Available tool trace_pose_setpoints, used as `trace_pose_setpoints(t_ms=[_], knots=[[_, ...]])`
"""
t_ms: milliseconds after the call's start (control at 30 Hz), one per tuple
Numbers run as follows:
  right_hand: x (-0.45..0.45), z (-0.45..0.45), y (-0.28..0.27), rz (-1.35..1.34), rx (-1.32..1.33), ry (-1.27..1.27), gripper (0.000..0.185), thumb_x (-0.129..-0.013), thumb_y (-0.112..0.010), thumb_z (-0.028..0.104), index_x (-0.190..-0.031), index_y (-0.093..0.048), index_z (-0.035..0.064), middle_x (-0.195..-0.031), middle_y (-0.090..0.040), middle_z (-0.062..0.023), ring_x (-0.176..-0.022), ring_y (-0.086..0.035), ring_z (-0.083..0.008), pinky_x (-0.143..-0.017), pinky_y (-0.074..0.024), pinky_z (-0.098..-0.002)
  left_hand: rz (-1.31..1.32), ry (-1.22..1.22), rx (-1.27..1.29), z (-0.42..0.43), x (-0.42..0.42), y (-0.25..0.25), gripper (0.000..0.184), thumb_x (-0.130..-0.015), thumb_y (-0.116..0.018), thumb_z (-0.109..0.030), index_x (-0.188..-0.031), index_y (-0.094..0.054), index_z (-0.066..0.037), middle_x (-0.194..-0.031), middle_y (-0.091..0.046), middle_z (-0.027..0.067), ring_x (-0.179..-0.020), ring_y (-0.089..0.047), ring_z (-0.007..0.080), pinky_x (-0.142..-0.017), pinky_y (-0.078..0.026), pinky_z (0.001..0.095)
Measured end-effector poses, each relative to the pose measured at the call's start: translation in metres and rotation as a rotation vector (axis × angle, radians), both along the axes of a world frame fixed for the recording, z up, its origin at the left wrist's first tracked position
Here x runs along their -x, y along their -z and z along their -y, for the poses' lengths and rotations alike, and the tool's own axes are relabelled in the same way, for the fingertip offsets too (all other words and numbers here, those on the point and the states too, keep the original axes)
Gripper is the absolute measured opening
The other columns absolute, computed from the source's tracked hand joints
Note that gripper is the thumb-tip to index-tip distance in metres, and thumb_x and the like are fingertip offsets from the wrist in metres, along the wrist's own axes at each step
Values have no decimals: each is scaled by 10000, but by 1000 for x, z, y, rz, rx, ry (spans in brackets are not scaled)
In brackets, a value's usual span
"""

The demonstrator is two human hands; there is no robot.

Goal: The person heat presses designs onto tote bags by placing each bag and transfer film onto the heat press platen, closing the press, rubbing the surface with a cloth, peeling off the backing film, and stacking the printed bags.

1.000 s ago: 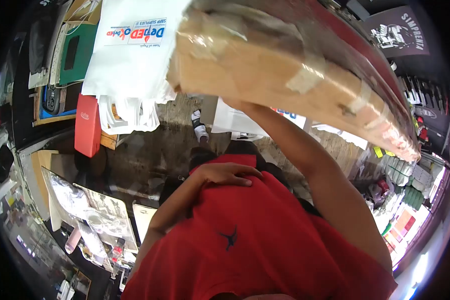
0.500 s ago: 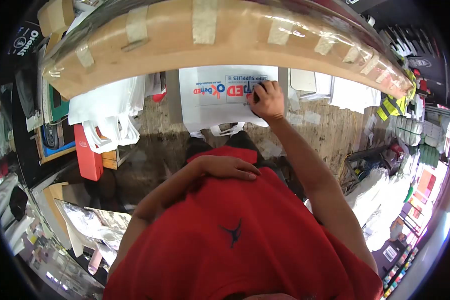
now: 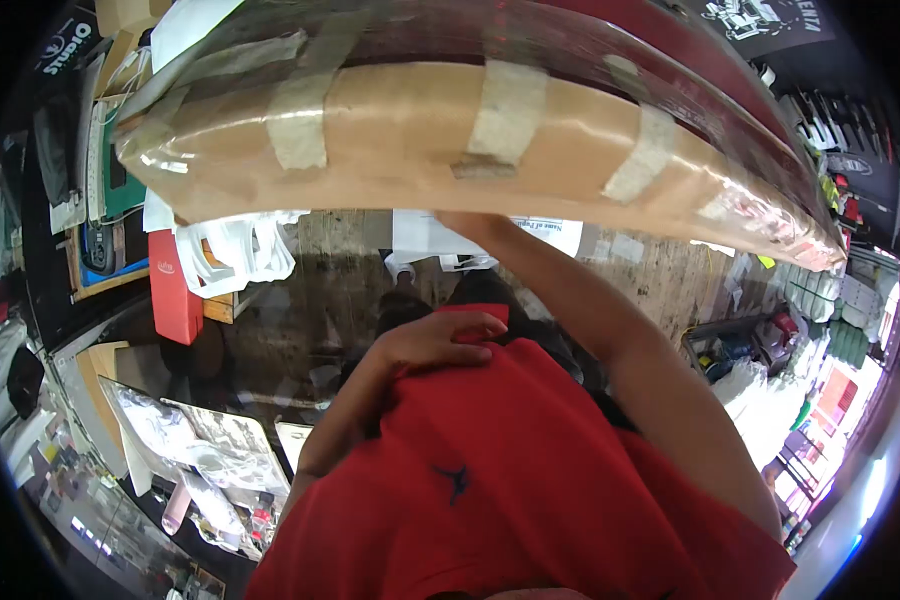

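My left hand point(image 3: 438, 340) rests against the front of my red shirt point(image 3: 490, 430), its fingers a little apart and holding nothing. My right arm reaches forward, and its wrist point(image 3: 475, 226) goes under a wide brown panel point(image 3: 390, 140) wrapped in clear plastic and tape. The panel's edge hides the right hand's fingers and whatever they hold. Beneath that edge, parts of a white printed sheet or bag point(image 3: 410, 236) show on either side of the wrist, with some upside-down lettering at its right.
White plastic bags point(image 3: 235, 260) hang at left beside a red box point(image 3: 175, 300). A black crate of items point(image 3: 745, 345) stands at right on the worn wooden floor point(image 3: 630, 285). Sheets and clear plastic point(image 3: 200, 440) lie at lower left.
The view has shifted, so the brown panel now covers more of the printed white sheet. My right hand, earlier seen on the print with a dark object, has slid left out of sight beneath the panel.
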State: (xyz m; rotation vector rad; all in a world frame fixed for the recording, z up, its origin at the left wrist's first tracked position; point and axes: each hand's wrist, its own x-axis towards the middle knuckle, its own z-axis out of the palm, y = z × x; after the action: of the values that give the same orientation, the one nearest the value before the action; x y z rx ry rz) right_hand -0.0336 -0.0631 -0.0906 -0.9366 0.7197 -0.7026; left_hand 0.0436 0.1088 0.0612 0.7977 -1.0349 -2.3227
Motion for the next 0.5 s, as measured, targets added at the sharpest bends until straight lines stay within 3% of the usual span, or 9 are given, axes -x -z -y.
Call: trace_pose_setpoints(t_ms=[33, 67, 133, 167, 200, 233, 300, 367, 500], knots=[[-27, -3, -8, -472, 619, -73, 317, -862, -661, 326, -1088, -699, 106, -1165, -652, -160, -1091, -605, -351, -942, -494, -481, 102, -37, 94, 3, -3, 3, 395, -983, -643, -211, -1337, -575, -50, -1329, -602, 75, -1281, -517, 189, -1112, -380, 360], [-46, 5, -55, -964, 993, -300, 316, -848, -673, 319, -1077, -699, 103, -1203, -636, -155, -1142, -582, -336, -979, -473, -473, 208, -71, 190, 7, -6, 7, 349, -973, -658, -184, -1288, -602, -46, -1253, -643, 64, -1203, -573, 172, -1069, -427, 344], [-65, 9, -68, -937, 1227, -175, 330, -836, -673, 353, -1072, -701, 123, -1204, -635, -136, -1154, -576, -346, -967, -473, -485, 203, -300, 74, 12, -12, 27, 281, -955, -677, -142, -1212, -627, -43, -1103, -683, 37, -1021, -635, 135, -912, -514, 309], [-72, 13, -73, -912, 1446, -51, 345, -825, -672, 387, -1067, -703, 143, -1205, -634, -118, -1166, -569, -356, -955, -474, -498, 434, -391, 146, 13, -17, 36, 271, -947, -682, -131, -1198, -632, -42, -1077, -684, 41, -972, -638, 128, -856, -525, 304], [-65, 16, -75, -905, 1446, -30, 345, -825, -672, 387, -1067, -703, 143, -1205, -634, -118, -1166, -569, -356, -955, -474, -498, 663, -477, 221, 15, -24, 42, 261, -939, -687, -119, -1183, -637, -40, -1051, -684, 46, -923, -641, 122, -799, -535, 299], [-43, 26, -74, -927, 1462, 29, 293, -781, -697, 346, -987, -700, 138, -1140, -637, -109, -1109, -584, -344, -914, -484, -486, 670, -471, 234, 19, -32, 49, 261, -939, -687, -119, -1183, -637, -40, -1051, -684, 46, -923, -641, 122, -799, -535, 299], [20, 43, -74, -949, 1377, 93, 196, -715, -734, 256, -850, -673, 128, -1015, -628, -95, -999, -599, -331, -851, -496, -467, 956, -798, 336, 19, -38, 60, 264, -910, -707, -116, -1151, -643, -32, -1004, -681, 67, -861, -646, 142, -739, -538, 304], [94, 68, -75, -955, 1377, 217, 159, -668, -758, 142, -767, -635, 122, -923, -608, -93, -907, -589, -325, -806, -499, -456, 969, -874, 333, 21, -34, 59, 291, -880, -722, -115, -1143, -643, -21, -981, -678, 101, -842, -653, 174, -736, -544, 322], [134, 84, -96, -1127, 1493, 348, 110, -718, -711, 144, -776, -630, 98, -883, -599, -99, -848, -561, -332, -747, -496, -449, 1056, -952, 379, 28, -38, 62, 332, -826, -723, -106, -1132, -644, -2, -940, -666, 134, -820, -657, 229, -746, -552, 356]])
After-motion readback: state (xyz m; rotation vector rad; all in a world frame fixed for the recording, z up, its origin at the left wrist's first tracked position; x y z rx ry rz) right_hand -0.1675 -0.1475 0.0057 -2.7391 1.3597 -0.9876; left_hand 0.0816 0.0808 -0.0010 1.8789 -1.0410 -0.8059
